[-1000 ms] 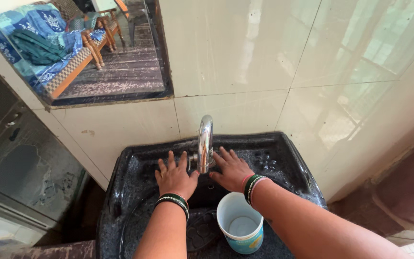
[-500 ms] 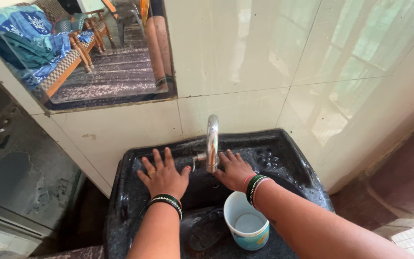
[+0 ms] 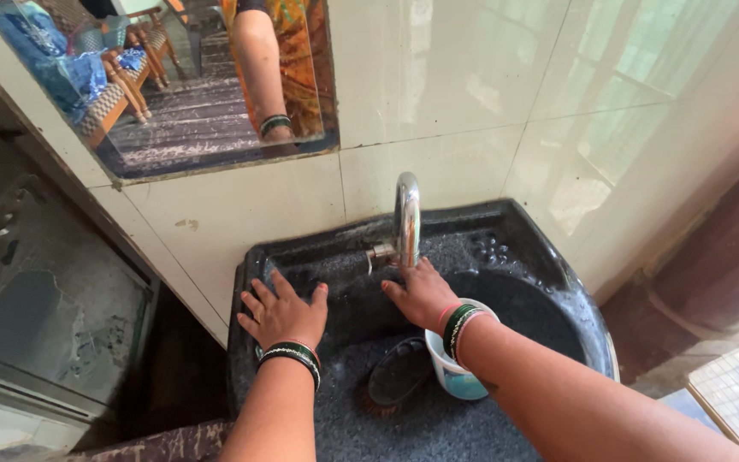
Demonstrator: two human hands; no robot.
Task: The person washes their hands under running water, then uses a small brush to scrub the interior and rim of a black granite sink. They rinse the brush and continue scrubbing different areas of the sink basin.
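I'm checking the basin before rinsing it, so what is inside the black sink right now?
Inside the black sink lie a white cup and a dark oval brush. The left hand and right hand rest on its back ledge beside the tap. The right forearm hides the cup's contents.

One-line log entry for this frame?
left hand: flat on black sink ledge | right hand: at tap base | cup: in basin

1. There is one view only, from the head of the person.
2. It looks steeply down and forward at the black sink (image 3: 549, 282) and the tiled wall (image 3: 438, 77).
3. It is close, at arm's reach.
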